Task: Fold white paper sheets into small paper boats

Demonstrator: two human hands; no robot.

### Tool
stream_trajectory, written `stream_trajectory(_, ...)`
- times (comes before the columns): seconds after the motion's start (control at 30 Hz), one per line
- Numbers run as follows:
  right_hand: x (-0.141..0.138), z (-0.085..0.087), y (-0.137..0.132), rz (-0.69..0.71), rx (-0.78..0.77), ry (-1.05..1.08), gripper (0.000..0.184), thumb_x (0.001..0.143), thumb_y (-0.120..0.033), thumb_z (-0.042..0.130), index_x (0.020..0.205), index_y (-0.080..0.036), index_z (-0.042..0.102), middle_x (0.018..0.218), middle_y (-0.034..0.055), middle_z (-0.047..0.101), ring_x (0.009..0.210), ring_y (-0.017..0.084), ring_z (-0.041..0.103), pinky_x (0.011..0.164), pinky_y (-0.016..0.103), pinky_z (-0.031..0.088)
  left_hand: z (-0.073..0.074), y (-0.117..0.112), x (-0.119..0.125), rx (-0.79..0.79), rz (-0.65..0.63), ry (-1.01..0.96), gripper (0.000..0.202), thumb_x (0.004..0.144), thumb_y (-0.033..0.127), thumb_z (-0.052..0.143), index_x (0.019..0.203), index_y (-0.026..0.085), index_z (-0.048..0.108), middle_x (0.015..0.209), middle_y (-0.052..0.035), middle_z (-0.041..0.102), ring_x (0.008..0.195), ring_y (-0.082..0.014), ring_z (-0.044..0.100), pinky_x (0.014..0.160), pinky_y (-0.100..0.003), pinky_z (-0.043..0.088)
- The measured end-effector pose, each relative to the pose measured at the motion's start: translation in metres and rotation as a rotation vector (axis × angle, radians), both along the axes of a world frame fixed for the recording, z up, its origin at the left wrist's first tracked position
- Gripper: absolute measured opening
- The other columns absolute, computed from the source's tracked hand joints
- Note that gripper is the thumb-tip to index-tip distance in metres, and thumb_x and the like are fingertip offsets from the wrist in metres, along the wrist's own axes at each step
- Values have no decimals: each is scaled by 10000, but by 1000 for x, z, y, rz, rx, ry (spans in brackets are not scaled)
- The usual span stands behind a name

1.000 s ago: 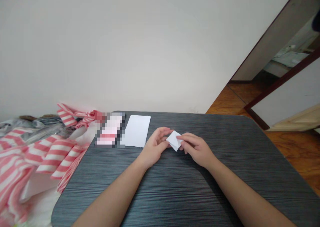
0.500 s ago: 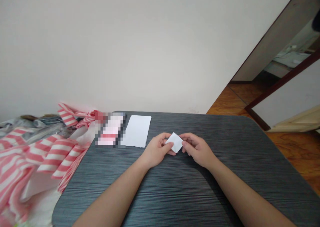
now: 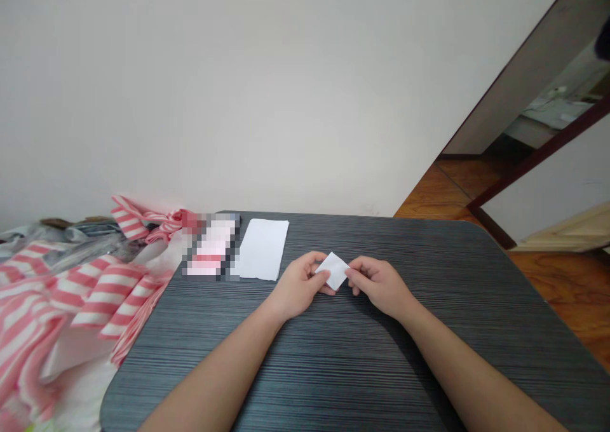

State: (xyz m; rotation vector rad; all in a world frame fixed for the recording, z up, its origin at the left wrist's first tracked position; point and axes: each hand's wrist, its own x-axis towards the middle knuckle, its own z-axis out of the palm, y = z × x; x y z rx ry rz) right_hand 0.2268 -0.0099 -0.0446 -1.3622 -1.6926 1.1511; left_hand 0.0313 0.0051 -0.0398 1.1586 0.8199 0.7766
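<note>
A small folded square of white paper (image 3: 332, 270) stands diamond-wise between my hands, above the dark table. My left hand (image 3: 299, 286) pinches its left corner between thumb and fingers. My right hand (image 3: 377, 286) grips its right corner the same way. A flat white paper sheet (image 3: 262, 249) lies on the table just beyond my left hand, not touched by either hand.
A pixelated pink-and-white object (image 3: 210, 248) lies at the far left of the grey striped table (image 3: 362, 368). Red-and-white striped fabric (image 3: 95, 298) is heaped off the table's left edge. Wooden floor and a door frame lie to the right.
My right hand has drawn slightly rightward and its fingers sit flatter on the paper. The folded square has settled into a level diamond, compared with its tilted pose a second ago.
</note>
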Motion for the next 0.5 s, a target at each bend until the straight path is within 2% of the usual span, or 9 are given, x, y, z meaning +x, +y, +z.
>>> stream_trajectory(0.23, 0, 2, 0, -27, -45, 78, 191, 839, -295, 559, 693, -172, 549, 574, -16, 583, 492, 105, 530, 519, 226, 410, 0, 0, 1, 0, -2, -18, 295, 810, 280, 592, 1056, 139, 512, 801, -40, 652, 690, -145, 646, 724, -348, 557)
stream_trajectory(0.5, 1, 2, 0, 33, -131, 111, 219, 864, -329, 522, 718, -168, 550, 539, -23, 561, 466, 93, 500, 469, 204, 369, 4, -2, 1, -7, -29, 4, 270, 803, 272, 596, 1026, 133, 536, 791, -34, 654, 706, -142, 645, 727, -325, 554)
